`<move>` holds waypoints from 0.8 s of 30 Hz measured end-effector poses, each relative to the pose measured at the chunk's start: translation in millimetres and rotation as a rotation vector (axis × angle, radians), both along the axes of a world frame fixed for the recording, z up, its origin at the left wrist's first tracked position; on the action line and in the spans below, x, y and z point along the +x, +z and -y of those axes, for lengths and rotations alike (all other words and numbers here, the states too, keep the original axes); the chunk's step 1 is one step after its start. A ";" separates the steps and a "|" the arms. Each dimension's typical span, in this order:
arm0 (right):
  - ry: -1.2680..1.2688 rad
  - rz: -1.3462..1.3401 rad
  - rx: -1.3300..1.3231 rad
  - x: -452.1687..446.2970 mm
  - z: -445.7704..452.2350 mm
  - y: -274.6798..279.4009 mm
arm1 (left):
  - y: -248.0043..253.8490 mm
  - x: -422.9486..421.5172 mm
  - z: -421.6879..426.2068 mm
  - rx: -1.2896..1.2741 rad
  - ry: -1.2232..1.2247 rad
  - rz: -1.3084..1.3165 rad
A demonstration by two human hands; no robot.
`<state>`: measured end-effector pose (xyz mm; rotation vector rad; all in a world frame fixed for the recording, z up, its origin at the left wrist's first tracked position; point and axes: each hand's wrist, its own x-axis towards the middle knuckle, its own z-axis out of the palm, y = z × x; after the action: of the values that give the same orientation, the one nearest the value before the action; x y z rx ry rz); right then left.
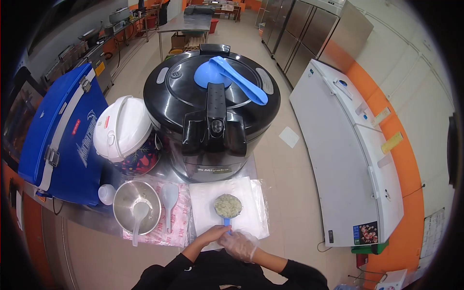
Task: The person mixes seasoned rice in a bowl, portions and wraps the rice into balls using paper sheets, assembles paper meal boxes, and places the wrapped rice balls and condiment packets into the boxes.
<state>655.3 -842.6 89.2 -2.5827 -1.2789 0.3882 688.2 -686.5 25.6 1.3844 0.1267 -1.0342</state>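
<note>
A blue-handled rice scoop (226,221) heaped with cooked rice (228,206) is over a stack of white paper sheets (203,198). My left hand (211,236), bare, has its fingers closed at the scoop's handle. Beside it, my right hand (239,245) in a clear plastic glove is closed around the lower handle, which it partly hides. The two hands touch. To their left, a steel bowl (122,217) holds a whitish spoon (138,220), and a pale rice paddle (169,203) lies on a pink-and-white printed plastic sheet (180,232).
A large black rice cooker (159,108) stands ahead, a blue ladle (241,87) on its lid. Left of it are a white-lidded rice cooker (123,128), a blue cooler box (63,140) and a small white container (107,194). A chest freezer (333,169) stands at right.
</note>
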 end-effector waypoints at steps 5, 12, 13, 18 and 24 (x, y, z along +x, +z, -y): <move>-0.985 -0.709 0.875 -9.1 22.6 -14.1 | -28.6 -3.2 -5.1 -0.024 -0.018 0.132; -1.337 -1.633 1.263 9.9 -15.3 -68.1 | -6.8 -6.5 -2.8 0.131 0.015 0.310; -1.362 -1.602 1.283 11.4 -22.6 -68.3 | 3.6 -6.0 -4.0 0.205 -0.007 0.397; -1.311 -1.480 1.270 10.5 -28.4 -56.8 | 4.7 -17.7 7.0 0.464 0.072 0.707; -1.372 -1.327 1.108 6.7 -1.2 -68.7 | 13.1 -33.4 -17.8 0.829 0.136 1.039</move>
<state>662.0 -841.4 20.4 -1.1256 0.6454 0.5947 654.8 -668.8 38.7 2.4646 -0.1442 -0.0040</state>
